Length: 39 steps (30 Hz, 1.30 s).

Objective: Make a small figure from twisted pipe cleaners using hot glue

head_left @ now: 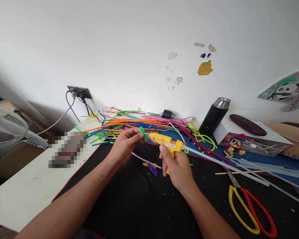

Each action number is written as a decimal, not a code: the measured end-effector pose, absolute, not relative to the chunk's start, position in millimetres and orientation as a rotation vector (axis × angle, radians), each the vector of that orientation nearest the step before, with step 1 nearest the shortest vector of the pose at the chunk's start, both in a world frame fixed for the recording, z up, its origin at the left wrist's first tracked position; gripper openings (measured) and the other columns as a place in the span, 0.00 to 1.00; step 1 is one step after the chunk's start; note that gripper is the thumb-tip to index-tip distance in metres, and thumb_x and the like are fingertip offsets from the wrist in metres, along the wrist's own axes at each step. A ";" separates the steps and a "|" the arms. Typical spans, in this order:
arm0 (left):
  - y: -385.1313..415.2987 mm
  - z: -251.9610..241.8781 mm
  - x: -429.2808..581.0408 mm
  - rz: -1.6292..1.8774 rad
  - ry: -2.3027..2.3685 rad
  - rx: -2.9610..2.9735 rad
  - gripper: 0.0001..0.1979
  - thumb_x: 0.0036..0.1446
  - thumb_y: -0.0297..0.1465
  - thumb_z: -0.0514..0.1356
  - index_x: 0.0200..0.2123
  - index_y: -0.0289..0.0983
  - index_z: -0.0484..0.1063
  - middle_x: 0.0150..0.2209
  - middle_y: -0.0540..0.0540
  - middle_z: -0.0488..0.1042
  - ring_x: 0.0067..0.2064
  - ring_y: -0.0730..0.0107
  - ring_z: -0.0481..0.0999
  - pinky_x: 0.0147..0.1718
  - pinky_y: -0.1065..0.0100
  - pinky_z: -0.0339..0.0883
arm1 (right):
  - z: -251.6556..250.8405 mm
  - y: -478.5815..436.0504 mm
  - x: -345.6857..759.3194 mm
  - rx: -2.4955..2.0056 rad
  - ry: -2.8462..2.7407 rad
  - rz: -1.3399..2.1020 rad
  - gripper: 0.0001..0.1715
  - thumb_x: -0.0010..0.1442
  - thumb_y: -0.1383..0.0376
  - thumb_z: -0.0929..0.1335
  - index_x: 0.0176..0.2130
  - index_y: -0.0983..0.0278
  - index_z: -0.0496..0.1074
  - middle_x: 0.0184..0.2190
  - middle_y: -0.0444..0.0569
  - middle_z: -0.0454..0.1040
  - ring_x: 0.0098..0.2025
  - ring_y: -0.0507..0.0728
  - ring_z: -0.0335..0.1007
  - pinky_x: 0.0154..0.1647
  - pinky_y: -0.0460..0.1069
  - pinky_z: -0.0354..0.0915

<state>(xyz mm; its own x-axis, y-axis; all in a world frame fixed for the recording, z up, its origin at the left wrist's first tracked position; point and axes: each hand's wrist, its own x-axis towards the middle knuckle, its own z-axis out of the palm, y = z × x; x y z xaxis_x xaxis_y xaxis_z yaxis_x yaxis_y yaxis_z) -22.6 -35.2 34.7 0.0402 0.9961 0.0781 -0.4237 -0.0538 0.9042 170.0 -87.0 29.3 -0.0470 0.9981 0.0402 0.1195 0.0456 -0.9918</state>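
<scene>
My left hand (125, 144) pinches a small bent green pipe cleaner (143, 133) between thumb and fingertips. Wrapped round the handle of a yellow hot glue gun (161, 138) is my right hand (176, 166). The gun's nozzle points left and meets or nearly meets the green piece; I cannot tell whether they touch. A long whitish glue stick (224, 162) sticks out of the gun's back end toward the right. Below the gun, a looped purple pipe cleaner (152, 169) and a yellow piece (147, 164) lie on the black mat (129, 205).
Many coloured pipe cleaners (129, 122) are heaped along the wall. At right are scissors (251, 209) with red and yellow handles, loose glue sticks (276, 169), a black thermos (215, 116), a white box (251, 132) and a panda figure (235, 145). A fan (7, 129) stands left.
</scene>
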 end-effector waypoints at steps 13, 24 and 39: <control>-34.9 36.7 -23.1 1.416 0.830 0.934 0.14 0.43 0.34 0.78 0.30 0.35 0.81 0.28 0.48 0.75 0.30 0.72 0.72 0.34 0.69 0.65 | 30.9 -88.2 169.8 -1.263 -1.346 1.155 0.35 0.62 0.36 0.67 0.25 0.62 0.70 0.11 0.40 0.64 0.12 0.50 0.63 0.15 0.44 0.60; -34.3 38.2 -24.4 1.441 0.815 0.927 0.13 0.44 0.34 0.78 0.30 0.35 0.81 0.29 0.48 0.76 0.30 0.72 0.72 0.35 0.70 0.66 | 32.1 -88.1 169.4 -1.272 -1.358 1.149 0.35 0.62 0.36 0.67 0.24 0.62 0.70 0.10 0.41 0.64 0.12 0.51 0.63 0.15 0.44 0.60; -33.9 40.1 -24.8 1.462 0.813 0.916 0.13 0.44 0.33 0.77 0.31 0.34 0.81 0.29 0.48 0.75 0.31 0.71 0.72 0.35 0.68 0.67 | 32.8 -89.2 169.3 -1.299 -1.369 1.163 0.35 0.62 0.36 0.67 0.24 0.62 0.70 0.09 0.41 0.64 0.12 0.51 0.63 0.16 0.45 0.60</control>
